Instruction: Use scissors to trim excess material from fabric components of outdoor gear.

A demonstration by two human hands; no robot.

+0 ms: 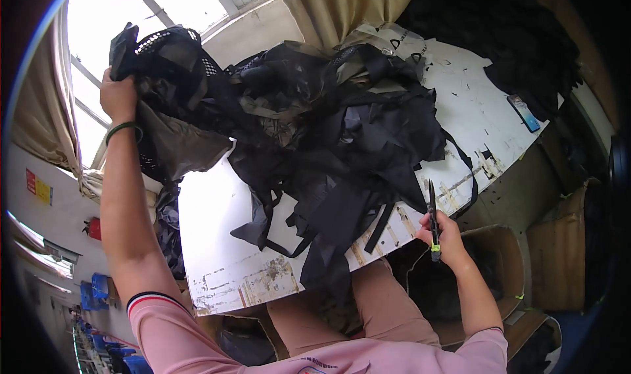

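My left hand [119,99] is raised at the upper left, fingers wrapped round the edge of a black fabric piece [174,71] with mesh parts and a dark olive panel. This piece hangs from the hand and runs into a large heap of black cloth [368,131] on the white table. Straps and loose strips trail from the heap over the front edge. At the table's right front edge, my right hand [451,241] is closed round dark thread snips [432,210] with a yellow-green part. Their points face up, apart from the cloth.
The worn white table [217,242] carries tape strips and scraps. At its right edge lies a phone [524,113]; a big black cloth pile [506,32] fills the back right. Cardboard boxes [557,256] stand on the right. Behind are a curtain [348,6] and a window [184,2].
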